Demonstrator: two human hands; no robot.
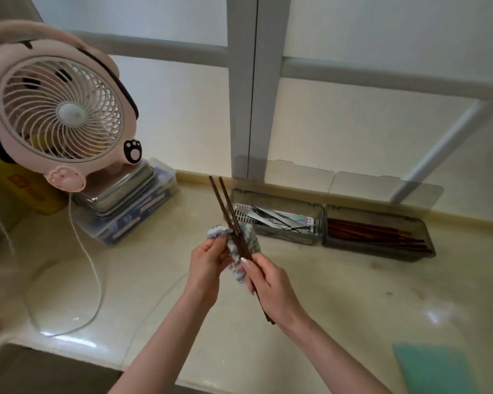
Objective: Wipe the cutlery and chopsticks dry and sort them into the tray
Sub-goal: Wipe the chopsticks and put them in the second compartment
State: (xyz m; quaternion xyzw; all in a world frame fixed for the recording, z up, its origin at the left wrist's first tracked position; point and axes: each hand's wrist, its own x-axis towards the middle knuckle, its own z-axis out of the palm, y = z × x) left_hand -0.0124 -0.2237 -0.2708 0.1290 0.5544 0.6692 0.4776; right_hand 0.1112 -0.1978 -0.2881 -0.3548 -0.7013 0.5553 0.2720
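A pair of dark brown chopsticks (224, 203) points up and away over the counter, held at its lower end by my right hand (271, 285). My left hand (207, 265) grips a grey and white cloth (239, 251) that is wrapped around the middle of the chopsticks. Behind them, against the wall, stands a clear two-part tray (323, 223). Its left compartment holds metal forks and other cutlery (273, 218). Its right compartment holds several brown chopsticks (373, 234).
A pink fan (60, 109) stands at the left on stacked metal trays (120, 191) and a clear box, its white cord (88, 265) looping over the counter. A teal cloth (436, 368) lies at the front right. A sink edge (40, 348) runs along the front left.
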